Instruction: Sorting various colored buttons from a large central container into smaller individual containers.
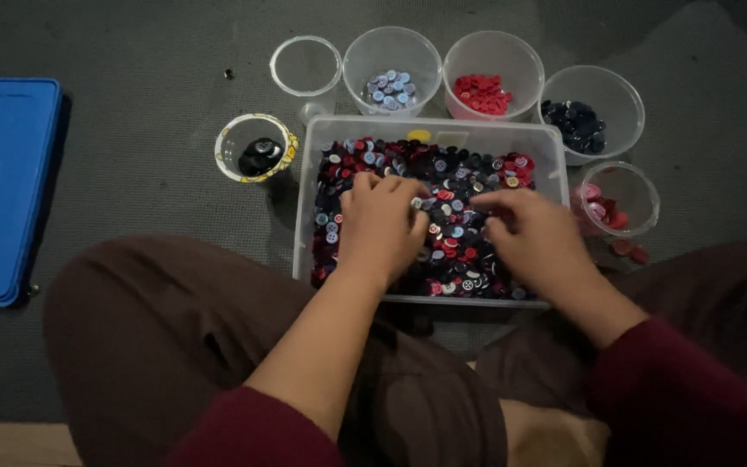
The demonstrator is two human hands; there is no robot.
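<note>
Two hands (379, 227) (531, 235), six cups (305, 66)

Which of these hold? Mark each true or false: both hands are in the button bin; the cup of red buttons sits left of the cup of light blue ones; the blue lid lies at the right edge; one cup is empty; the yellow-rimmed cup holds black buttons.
1. Both hands are in the bin: true. The left hand and right hand rest on the mixed buttons in the clear bin.
2. Red cup left of light blue cup: false. The red buttons cup stands right of the light blue buttons cup.
3. Blue lid at right edge: false. The blue lid lies at the left.
4. One cup is empty: true, the empty cup.
5. True: the yellow-rimmed cup holds black buttons.
</note>
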